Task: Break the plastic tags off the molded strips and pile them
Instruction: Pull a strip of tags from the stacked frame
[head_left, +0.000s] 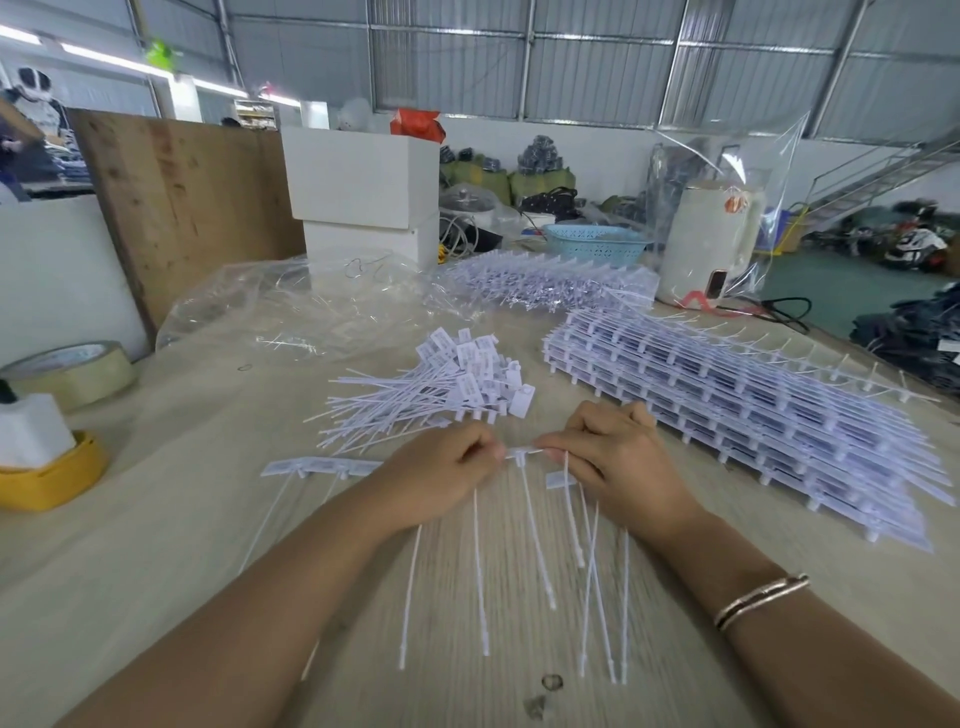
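Soft, even daylight is filling the hall, and long ceiling tube lights (104, 60) are glowing at the upper left, blown out to white streaks. Shadows are staying faint; only a slight darkening is showing under the forearms on the table (156, 571). Glare is glinting off the clear plastic sheet (291, 306). The wide-angle lens is bending the roof beams and stretching the edges. Motion blur is smearing the wood grain in the foreground, and the far background at the right is looking soft and indistinct.
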